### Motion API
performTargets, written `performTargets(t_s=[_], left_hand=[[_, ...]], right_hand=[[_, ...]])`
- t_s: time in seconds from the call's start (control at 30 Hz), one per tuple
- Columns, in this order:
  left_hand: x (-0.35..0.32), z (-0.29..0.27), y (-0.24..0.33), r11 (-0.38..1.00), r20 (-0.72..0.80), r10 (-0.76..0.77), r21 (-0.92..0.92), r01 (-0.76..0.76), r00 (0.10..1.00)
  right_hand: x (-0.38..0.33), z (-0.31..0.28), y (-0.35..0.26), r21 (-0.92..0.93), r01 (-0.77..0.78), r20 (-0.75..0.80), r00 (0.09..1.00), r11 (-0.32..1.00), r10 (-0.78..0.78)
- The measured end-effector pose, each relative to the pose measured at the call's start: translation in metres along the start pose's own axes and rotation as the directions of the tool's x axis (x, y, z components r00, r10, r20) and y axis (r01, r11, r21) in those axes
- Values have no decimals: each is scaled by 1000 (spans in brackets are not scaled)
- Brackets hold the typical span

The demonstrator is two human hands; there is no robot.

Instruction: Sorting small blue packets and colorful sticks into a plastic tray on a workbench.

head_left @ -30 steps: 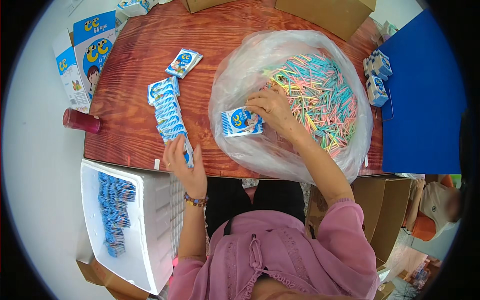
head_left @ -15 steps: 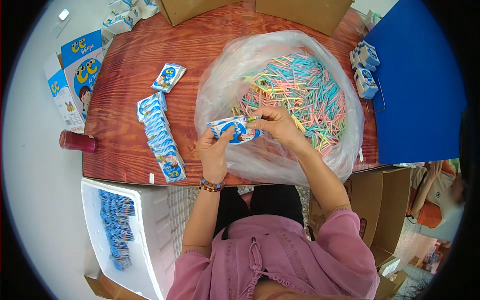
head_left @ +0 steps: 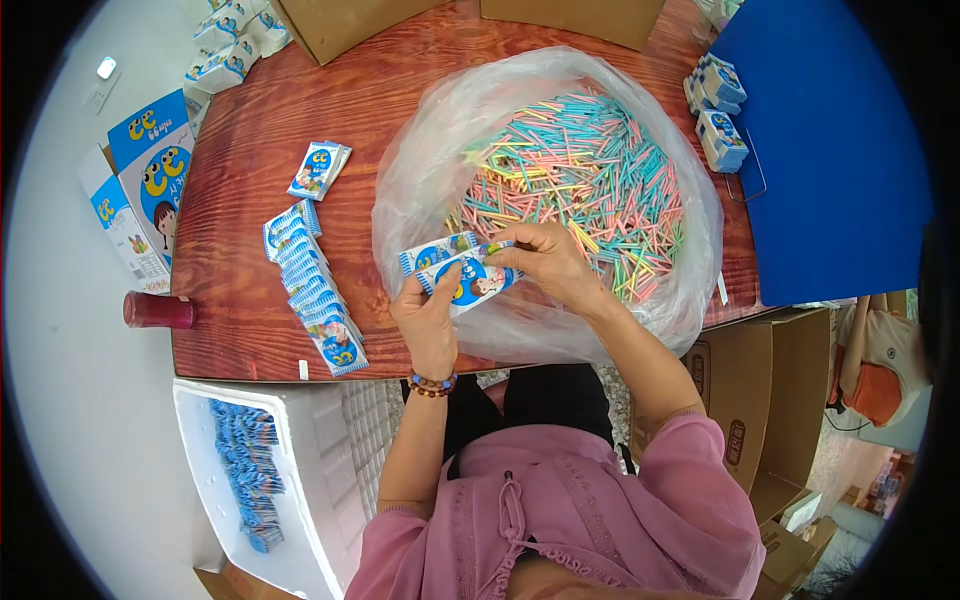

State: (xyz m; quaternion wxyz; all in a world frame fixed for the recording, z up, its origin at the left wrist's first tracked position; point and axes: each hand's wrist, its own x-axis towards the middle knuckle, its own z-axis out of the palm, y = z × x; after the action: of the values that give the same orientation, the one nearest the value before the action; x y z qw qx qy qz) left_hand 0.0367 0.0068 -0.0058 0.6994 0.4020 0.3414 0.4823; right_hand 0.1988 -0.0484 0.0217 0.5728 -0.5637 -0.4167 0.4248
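Small flat blue-and-white packets (head_left: 484, 281) are fanned out between my hands, over the near left rim of a clear plastic bag (head_left: 425, 165). My left hand (head_left: 430, 325) is closed on them, its thumb pressing the front packet. With thumb and fingertips together, my right hand (head_left: 552, 262) pinches the packets' upper right corner. Inside the bag lie a great many thin pastel sticks (head_left: 600, 180), pink, blue, yellow and green. To the left, an overlapping row of similar packets (head_left: 312, 285) runs along the table, with a small pile of packets (head_left: 318, 170) beyond it.
A red-lidded jar (head_left: 160, 310) stands at the table's left edge, near a printed carton (head_left: 160, 175). Below it is a white foam box (head_left: 290, 440) holding blue packets. Cardboard boxes (head_left: 570, 20) stand at the back. Stacked packs (head_left: 722, 140) sit beside a blue panel (head_left: 830, 170).
The packets in my hands have spread apart, so a second one now shows behind the front one. My view has shifted slightly; both hands stay close together.
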Motion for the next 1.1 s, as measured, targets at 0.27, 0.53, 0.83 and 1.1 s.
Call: performTargets(t_s=[0.27, 0.53, 0.83, 1.1], left_hand=[[1, -3, -9, 999, -32, -18, -30, 17, 999], [1, -3, -5, 956, -18, -226, -194, 218, 974], [-1, -2, -15, 924, 107, -285, -232, 303, 952], [-9, 5, -14, 971, 56, -172, -158, 179, 984]], right_hand=[[-2, -9, 0, -165, 57, 32, 998, 985, -52], [-5, -30, -5, -199, 441, 109, 898, 875, -427], [-5, -25, -6, -403, 569, 426, 810, 717, -403], [5, -60, -15, -122, 324, 508, 832, 938, -222]])
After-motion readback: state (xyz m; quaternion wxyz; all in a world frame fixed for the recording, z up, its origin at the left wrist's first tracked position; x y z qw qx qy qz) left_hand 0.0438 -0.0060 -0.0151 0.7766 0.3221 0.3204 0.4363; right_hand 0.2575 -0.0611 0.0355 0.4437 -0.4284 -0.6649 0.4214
